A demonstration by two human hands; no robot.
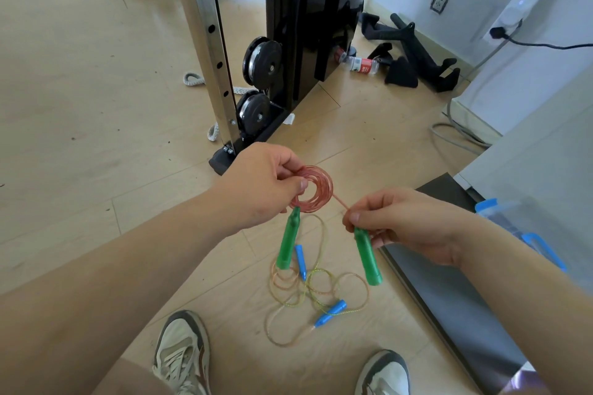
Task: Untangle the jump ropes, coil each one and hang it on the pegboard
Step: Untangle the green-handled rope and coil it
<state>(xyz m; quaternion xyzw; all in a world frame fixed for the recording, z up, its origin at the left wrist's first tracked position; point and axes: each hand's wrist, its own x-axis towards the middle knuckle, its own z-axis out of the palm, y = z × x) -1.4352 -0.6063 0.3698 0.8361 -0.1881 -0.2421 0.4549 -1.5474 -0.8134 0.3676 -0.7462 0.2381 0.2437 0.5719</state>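
My left hand (256, 186) pinches a tight coil of red jump rope (316, 191) at chest height. One green handle (288, 242) hangs down from the coil. My right hand (394, 224) pinches the top of the other green handle (367, 258), and a short stretch of red rope runs from it up to the coil. On the floor below lies a second rope (298, 295), loose and yellowish, in tangled loops with two blue handles (330, 313). No pegboard is in view.
A black weight machine with a steel upright (208, 42) stands ahead. Black cable attachments (414, 54) and a plastic bottle (361, 64) lie by the wall. A dark mat (449, 292) and a blue-lidded container (500, 212) sit at right. My shoes (183, 353) are at the bottom.
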